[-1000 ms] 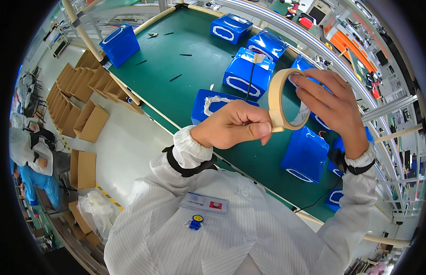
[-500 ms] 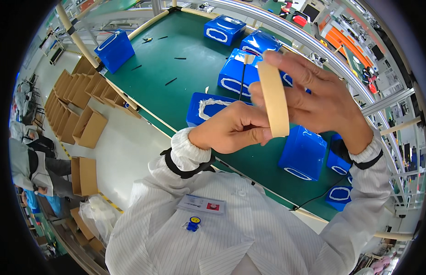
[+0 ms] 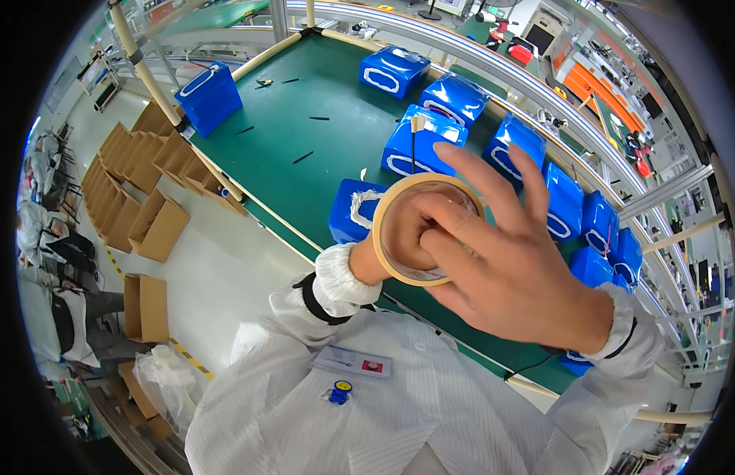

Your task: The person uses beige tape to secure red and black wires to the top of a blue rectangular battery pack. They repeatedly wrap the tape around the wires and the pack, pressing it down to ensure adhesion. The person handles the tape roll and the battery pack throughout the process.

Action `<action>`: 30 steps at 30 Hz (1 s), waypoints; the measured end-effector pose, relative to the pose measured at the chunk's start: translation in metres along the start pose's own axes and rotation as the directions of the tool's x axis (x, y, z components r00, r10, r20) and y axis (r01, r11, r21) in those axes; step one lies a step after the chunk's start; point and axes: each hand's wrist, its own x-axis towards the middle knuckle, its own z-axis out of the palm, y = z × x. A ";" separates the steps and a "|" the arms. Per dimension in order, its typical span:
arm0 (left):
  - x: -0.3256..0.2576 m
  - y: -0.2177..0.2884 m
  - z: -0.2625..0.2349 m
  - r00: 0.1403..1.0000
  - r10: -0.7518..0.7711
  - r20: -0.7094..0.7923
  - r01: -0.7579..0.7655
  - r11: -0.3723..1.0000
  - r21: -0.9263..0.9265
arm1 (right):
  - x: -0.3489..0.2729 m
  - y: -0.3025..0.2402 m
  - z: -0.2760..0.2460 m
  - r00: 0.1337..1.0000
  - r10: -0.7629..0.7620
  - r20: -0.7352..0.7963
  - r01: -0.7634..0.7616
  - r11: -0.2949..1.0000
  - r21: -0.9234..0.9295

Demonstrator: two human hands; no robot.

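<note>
A roll of beige tape (image 3: pixel 388 264) is held up over the near side of the table, its round opening turned toward me. My left hand (image 3: pixel 405 226) is behind the roll, partly visible through the opening, and grips it; most of its fingers are hidden. My right hand (image 3: pixel 514 273) lies over the roll's right side, two fingers bent into the opening and two others stretched upward. Just beyond the roll sits a blue-wrapped block (image 3: pixel 347 207) with a ragged white outline on its side. A thin black stick with a pale tip (image 3: pixel 415 134) stands against another blue block (image 3: pixel 395 146).
Several more blue blocks line the green table's (image 3: pixel 280 111) far and right sides, and one blue block (image 3: pixel 209 101) stands at the left corner. Small black strips (image 3: pixel 303 157) lie scattered on the tabletop. Open cardboard boxes (image 3: pixel 159 226) stand on the floor at left, near a person.
The roll has turned from edge-on to face me and moved left and down. My right hand has come lower, its fingers now reaching into the opening; my left hand has gone behind the roll.
</note>
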 end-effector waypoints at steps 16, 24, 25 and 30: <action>0.010 0.007 -0.007 0.884 0.381 -0.270 -0.149 0.778 0.610 | -0.025 -0.016 0.007 0.868 0.159 -0.470 -0.069 0.977 0.202; 0.011 0.010 -0.009 0.862 0.366 -0.351 -0.087 0.789 0.608 | -0.045 -0.012 -0.002 0.884 0.231 -0.407 -0.092 0.938 0.333; 0.011 0.009 -0.009 0.860 0.342 -0.378 -0.078 0.822 0.565 | -0.047 -0.012 -0.004 0.888 0.231 -0.398 -0.092 0.936 0.339; 0.007 0.002 -0.006 0.894 0.076 -0.442 0.016 0.980 0.201 | -0.053 -0.001 0.004 0.873 0.312 -0.375 -0.174 0.917 0.358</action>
